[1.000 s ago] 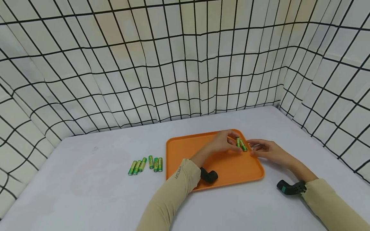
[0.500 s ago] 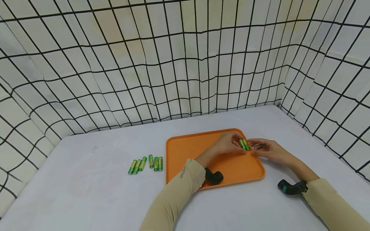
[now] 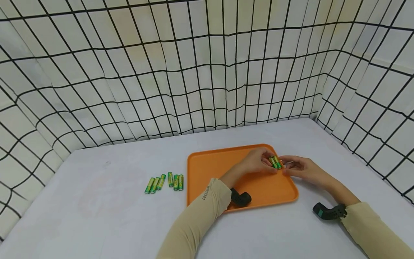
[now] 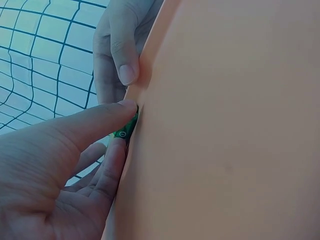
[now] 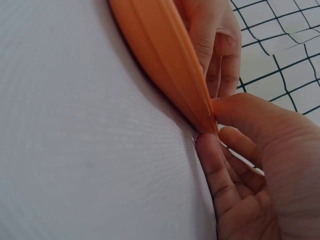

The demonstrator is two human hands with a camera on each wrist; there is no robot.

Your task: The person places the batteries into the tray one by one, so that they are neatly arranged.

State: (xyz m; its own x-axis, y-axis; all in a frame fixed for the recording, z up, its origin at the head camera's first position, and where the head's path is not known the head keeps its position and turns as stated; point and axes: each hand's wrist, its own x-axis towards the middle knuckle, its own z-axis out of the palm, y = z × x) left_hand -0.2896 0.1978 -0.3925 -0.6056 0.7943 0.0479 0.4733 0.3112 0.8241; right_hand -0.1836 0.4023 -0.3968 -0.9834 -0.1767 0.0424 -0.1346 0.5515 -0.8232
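Note:
My left hand (image 3: 255, 162) reaches over the orange tray (image 3: 210, 160) and pinches two green-and-yellow batteries (image 3: 275, 162), lying side by side against the tray's right rim. In the left wrist view, the green end of a battery (image 4: 125, 132) shows between thumb and finger, right at the tray wall; the other battery is mostly hidden. At the outer side of that rim is my right hand (image 3: 300, 169). In the right wrist view its thumb (image 5: 242, 110) lies on the rim and a fingertip (image 5: 207, 145) sits just below, gripping the edge.
Left of the tray, several more green batteries lie in two loose groups, one battery group (image 3: 155, 183) farther out and one battery group (image 3: 175, 181) closer to the tray. A white cloth (image 3: 106, 201) covers the table. Black-gridded white curtains (image 3: 200, 79) enclose the back and sides.
My left hand has moved a little to the right with the two batteries, bringing them up against the tray's right rim. My right hand has stayed at the rim.

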